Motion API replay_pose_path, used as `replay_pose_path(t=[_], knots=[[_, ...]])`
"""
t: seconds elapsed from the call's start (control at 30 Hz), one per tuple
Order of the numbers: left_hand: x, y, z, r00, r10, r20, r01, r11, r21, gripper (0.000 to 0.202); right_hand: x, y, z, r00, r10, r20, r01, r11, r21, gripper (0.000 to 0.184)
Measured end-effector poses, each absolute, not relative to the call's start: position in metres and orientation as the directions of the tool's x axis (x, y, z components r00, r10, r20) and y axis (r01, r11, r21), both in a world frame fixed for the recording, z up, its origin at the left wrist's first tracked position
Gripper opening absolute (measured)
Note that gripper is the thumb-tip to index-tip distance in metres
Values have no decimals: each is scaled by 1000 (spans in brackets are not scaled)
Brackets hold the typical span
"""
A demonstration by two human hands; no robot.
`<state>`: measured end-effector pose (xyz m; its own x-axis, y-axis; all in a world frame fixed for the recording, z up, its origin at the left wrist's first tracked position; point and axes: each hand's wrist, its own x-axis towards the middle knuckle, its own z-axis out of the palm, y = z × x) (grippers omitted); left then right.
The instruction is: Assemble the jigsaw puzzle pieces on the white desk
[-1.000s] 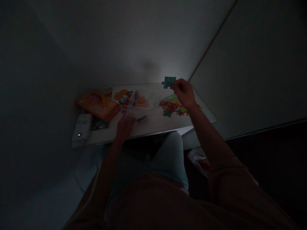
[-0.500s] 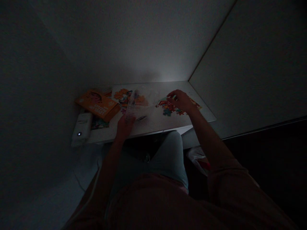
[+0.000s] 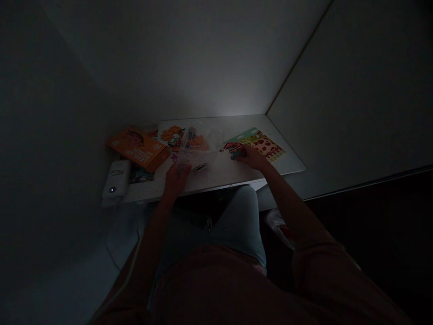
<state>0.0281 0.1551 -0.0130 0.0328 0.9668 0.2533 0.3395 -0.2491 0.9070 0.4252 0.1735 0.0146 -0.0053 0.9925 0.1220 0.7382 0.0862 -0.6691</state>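
My left hand (image 3: 176, 177) is closed on the lower edge of a clear plastic bag (image 3: 199, 155), which stands up in front of it. Behind the bag, orange and dark puzzle pieces (image 3: 172, 135) lie in a loose heap. To the right is a mostly joined puzzle (image 3: 269, 145) with a green top, a brown-spotted pattern and a fence. My right hand (image 3: 252, 158) is at its left lower side, fingers pinched on a teal puzzle piece (image 3: 236, 155). My palm and fingers hide part of the puzzle there.
On the left an orange puzzle box (image 3: 138, 148) lies tilted over a dark printed sheet (image 3: 142, 176). A white device with a lit button (image 3: 115, 180) stands at the table's left end. Walls close in behind and right. A plastic bag (image 3: 278, 225) sits below on the floor.
My right hand has come down and toward me from above the puzzle onto the teal piece, uncovering more of the picture. My left hand keeps its hold on the plastic bag.
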Motion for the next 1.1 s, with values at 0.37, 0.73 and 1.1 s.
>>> replay_pose_path(t=[0.37, 0.73, 1.1], knots=[[28, 155, -15, 43, 967, 253, 340, -252, 906, 48, 334, 178, 140, -223, 763, 606, 551, 612, -567, 51], [28, 158, -18, 61, 961, 268, 340, -273, 900, 51, 383, 208, 65, 2, 922, 386, 786, 237, -570, 28], [26, 159, -21, 52, 954, 295, 348, -294, 890, 52, 349, 242, 17, 17, 997, 69, 946, 7, -323, 44]])
